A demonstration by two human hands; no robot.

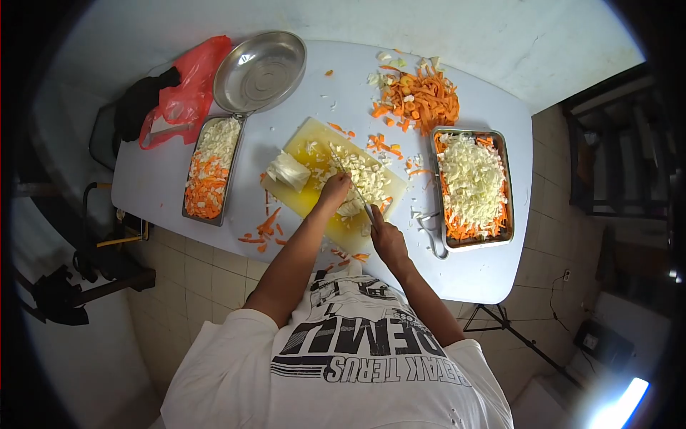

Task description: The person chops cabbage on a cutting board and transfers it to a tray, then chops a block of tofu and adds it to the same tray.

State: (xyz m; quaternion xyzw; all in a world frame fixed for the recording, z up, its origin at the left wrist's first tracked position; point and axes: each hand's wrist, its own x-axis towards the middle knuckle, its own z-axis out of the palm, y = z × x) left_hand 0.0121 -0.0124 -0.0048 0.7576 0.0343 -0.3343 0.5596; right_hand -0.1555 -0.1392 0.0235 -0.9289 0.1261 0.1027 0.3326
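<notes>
Overhead view of a white counter (pixel 164 179) with a person standing at its near edge. A round steel pan (pixel 261 71) sits at the far left, beside a red bag (pixel 189 79). Two steel trays hold shredded cabbage and carrot: the right tray (pixel 509 187) and the narrower left tray (pixel 234 171). Between them lies a yellow cutting board (pixel 304 139). It carries a heap of chopped cabbage (pixel 368 175) and, at its left end, an uncut cabbage chunk (pixel 288 171). Carrot peelings (pixel 418 100) are piled beyond the right tray.

The left hand (pixel 334 189) rests on the heap, fingers curled; whether they grip or only press cannot be told. The right hand (pixel 386 236) has its fingers clenched on the handle of a knife (pixel 366 207), with the blade over the heap. A peeler (pixel 429 236) lies just beside the right tray.
</notes>
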